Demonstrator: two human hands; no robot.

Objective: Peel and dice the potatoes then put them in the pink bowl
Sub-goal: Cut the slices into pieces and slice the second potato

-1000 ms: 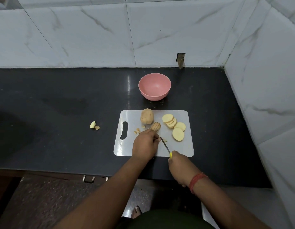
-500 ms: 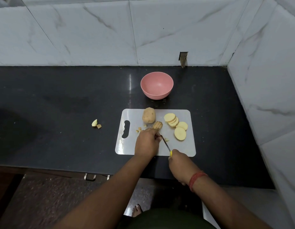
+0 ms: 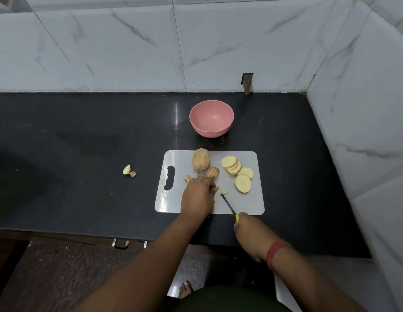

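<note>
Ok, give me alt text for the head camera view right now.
A person's left hand holds potato pieces on a white cutting board while the right hand grips a yellow-handled knife. Round potato slices and a potato chunk lie on the board; the pink bowl behind is empty.

One white cutting board (image 3: 252,158) is lying on the black counter, and everything else is being counted from it. One pink bowl (image 3: 211,118) is sitting just beyond the board's far edge. One whole unpeeled potato (image 3: 200,158) is resting on the board near that far edge. About five round potato slices (image 3: 243,183) are lying on the board's right part, some overlapping, so the exact count is hard to tell. One sliced brown-skinned piece (image 3: 213,172) is lying just in front of the whole potato. A few small diced bits (image 3: 225,192) are scattered around the board's middle. Two scraps (image 3: 129,171) are lying on the counter, well to the left of the board. One knife (image 3: 228,206) is pointing over the board's near edge.
</note>
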